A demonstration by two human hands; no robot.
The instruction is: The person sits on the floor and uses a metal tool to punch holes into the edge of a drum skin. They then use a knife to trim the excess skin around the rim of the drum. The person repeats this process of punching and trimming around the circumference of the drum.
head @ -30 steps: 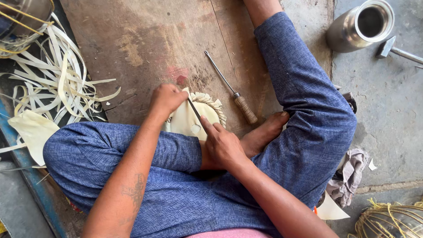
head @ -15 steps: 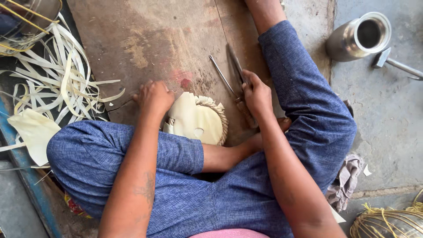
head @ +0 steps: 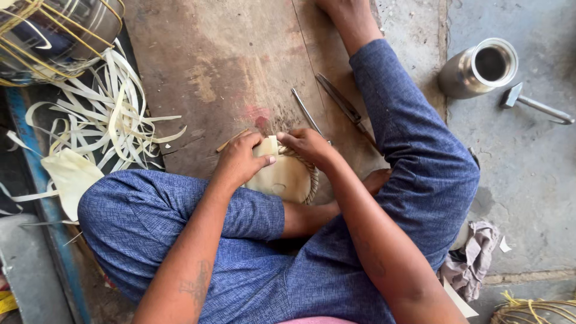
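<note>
A pale woven round piece [head: 288,179] with a coiled rim rests on my lap by the wooden board [head: 222,72]. My left hand [head: 240,159] grips its upper left edge, thumb pressed on a pale leaf strip. My right hand [head: 309,146] pinches the same upper edge from the right, fingertips nearly touching the left hand. A thin metal awl [head: 306,112] and a knife [head: 345,108] lie on the board just beyond my right hand.
A heap of pale leaf strips [head: 108,120] lies at the left beside a wire-bound metal pot [head: 54,30]. A steel canister [head: 480,66] and a hammer [head: 534,105] sit on the concrete at the right. A rag [head: 474,258] lies by my knee.
My right hand put the blade down on the board beside the awl, then came back to the woven piece. Both hands now hold its upper edge.
</note>
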